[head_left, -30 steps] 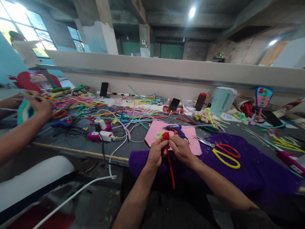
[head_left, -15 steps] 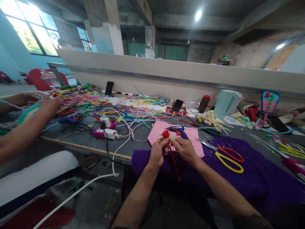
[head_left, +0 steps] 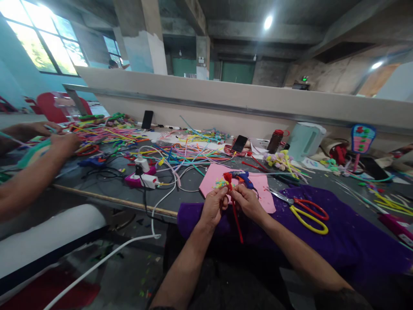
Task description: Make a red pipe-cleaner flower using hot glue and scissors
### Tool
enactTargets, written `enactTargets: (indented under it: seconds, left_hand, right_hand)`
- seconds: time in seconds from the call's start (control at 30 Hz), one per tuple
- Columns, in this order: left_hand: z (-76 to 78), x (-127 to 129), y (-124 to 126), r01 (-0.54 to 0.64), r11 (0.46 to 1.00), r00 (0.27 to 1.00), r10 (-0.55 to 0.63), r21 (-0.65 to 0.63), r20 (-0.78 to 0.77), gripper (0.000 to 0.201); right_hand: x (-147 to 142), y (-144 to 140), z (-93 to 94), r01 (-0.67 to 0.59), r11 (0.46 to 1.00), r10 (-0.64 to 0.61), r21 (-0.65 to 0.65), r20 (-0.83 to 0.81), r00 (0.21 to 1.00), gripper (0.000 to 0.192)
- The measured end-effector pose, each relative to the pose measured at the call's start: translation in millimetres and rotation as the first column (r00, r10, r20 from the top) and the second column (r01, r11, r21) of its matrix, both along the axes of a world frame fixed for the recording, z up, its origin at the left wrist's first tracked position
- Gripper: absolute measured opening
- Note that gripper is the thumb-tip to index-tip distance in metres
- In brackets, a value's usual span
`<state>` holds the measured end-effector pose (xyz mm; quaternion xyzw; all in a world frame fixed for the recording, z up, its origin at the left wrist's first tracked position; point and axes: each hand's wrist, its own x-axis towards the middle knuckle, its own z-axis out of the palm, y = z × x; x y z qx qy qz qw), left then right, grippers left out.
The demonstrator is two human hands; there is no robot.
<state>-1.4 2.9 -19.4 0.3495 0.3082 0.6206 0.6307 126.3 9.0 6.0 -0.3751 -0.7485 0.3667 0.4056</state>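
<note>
A red pipe cleaner (head_left: 236, 219) is held up between two hands, just above the near edge of the worktop (head_left: 97, 183). Its top is curled into a small red ball, and its long stem hangs down and tilts toward the right. The left hand (head_left: 213, 207) has a grip pinching the stem near the top. The right hand (head_left: 248, 201) has a grip pinching it too, from the other side. The fingertips of both hands nearly touch. Both forearms reach up from below and meet in the middle.

Under the hands lies a purple cloth (head_left: 338, 232) that hangs over the edge. Just behind them is a pink sheet (head_left: 213, 181) with a blue glue gun (head_left: 242, 177) on it. Yellow and red scissors (head_left: 308, 211) lie on the cloth to the right, with open room around them. Far left, another person's hands (head_left: 61, 142) work by a pile of colourful pipe cleaners (head_left: 180, 153).
</note>
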Motion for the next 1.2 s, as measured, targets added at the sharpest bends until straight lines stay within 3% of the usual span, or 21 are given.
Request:
enactTargets:
  seconds: [0.27,0.53,0.77,1.2]
  left_hand:
    - [0.0,0.1,-0.7,-0.028,0.998,1.000,0.029,-0.057,0.009,0.032]
    - [-1.0,-0.7,0.1,-0.042,0.997,0.998,0.045,-0.068,0.044,0.028]
    - [-1.0,-0.2,1.3,-0.040,0.993,0.998,0.045,-0.110,0.047,0.031]
    - [-3.2,-1.4,1.1,-0.006,0.998,0.999,0.009,-0.065,0.046,0.027]
  right_hand:
    - [-0.5,1.7,-3.6,-0.182,0.959,0.158,-0.217,-0.124,0.980,0.026]
    - [2.4,2.7,-2.3,-0.106,0.987,0.109,-0.122,0.020,0.994,0.031]
    - [1.0,1.9,-3.4,-0.073,0.992,0.076,-0.103,0.028,0.997,0.020]
    - [0.7,1.2,-2.4,-0.088,0.993,0.091,-0.075,0.032,0.995,0.022]
